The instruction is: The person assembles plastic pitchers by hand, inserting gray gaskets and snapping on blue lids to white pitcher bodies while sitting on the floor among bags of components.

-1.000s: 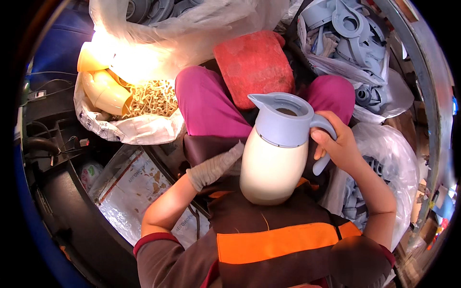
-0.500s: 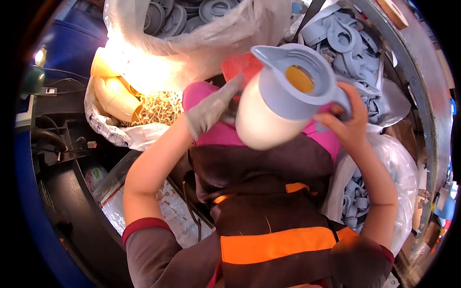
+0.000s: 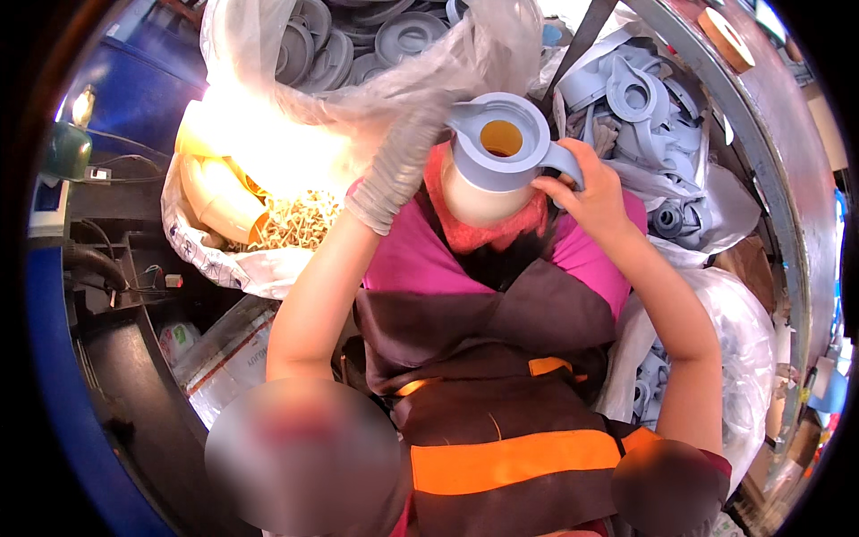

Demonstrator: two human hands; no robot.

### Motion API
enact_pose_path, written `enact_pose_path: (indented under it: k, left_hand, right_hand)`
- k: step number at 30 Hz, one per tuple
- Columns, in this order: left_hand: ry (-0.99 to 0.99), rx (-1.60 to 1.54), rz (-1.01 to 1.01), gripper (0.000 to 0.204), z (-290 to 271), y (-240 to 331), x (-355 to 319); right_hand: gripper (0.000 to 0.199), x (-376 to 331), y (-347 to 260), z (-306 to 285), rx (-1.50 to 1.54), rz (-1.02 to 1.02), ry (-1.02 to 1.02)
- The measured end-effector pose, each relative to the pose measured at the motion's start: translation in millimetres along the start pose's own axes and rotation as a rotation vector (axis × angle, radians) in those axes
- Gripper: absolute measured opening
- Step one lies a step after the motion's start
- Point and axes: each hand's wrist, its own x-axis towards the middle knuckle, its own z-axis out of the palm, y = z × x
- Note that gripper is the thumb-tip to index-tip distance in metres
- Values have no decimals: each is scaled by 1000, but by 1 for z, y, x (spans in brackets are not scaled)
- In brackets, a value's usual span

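Observation:
A jug [image 3: 483, 201] with a cream body and a grey-blue collar, spout and handle is upright above my lap. Through its round top opening I see an amber inside. My right hand [image 3: 595, 192] is closed around the handle. My left hand [image 3: 398, 166], in a pale glove, is beside the spout; its fingers are smeared by motion, and whether they touch the jug is unclear. Red cloth [image 3: 436, 183] shows behind and below the jug, over my magenta-covered lap.
A plastic bag of round grey lids [image 3: 412, 38] stands ahead. Yellow jug bodies [image 3: 224, 197] and small curled pieces [image 3: 304, 219] fill a white sack at left. Grey-blue collars [image 3: 635, 94] lie in a bag at right, beside a metal-edged table [image 3: 747, 112] holding a tape roll [image 3: 725, 40].
The jug has turned more upright and moved slightly away from me, still held by its handle in my right hand. My gloved left hand has moved up toward the spout.

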Motion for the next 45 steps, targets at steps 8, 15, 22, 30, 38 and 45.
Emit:
enact_pose_path:
  k: [8, 15, 22, 30, 38, 45]
  left_hand:
    - [127, 118, 153, 41, 15, 4, -8]
    - [-91, 47, 140, 65, 14, -1, -17]
    - [-164, 517, 241, 83, 12, 8, -2]
    - [-186, 920, -70, 31, -6, 49, 31]
    - [-550, -407, -566, 52, 29, -53, -82]
    - [-192, -1189, -468, 55, 55, -78, -115]
  right_hand:
    - [46, -1, -6, 9, 96, 27, 33]
    - [33, 2, -2, 2, 519, 387, -69]
    - [38, 11, 15, 1, 1243, 704, 59]
    - [37, 4, 21, -16, 1178, 719, 117]
    - [48, -47, -26, -27, 1079, 926, -180]
    - [45, -57, -29, -13, 906, 970, -220]
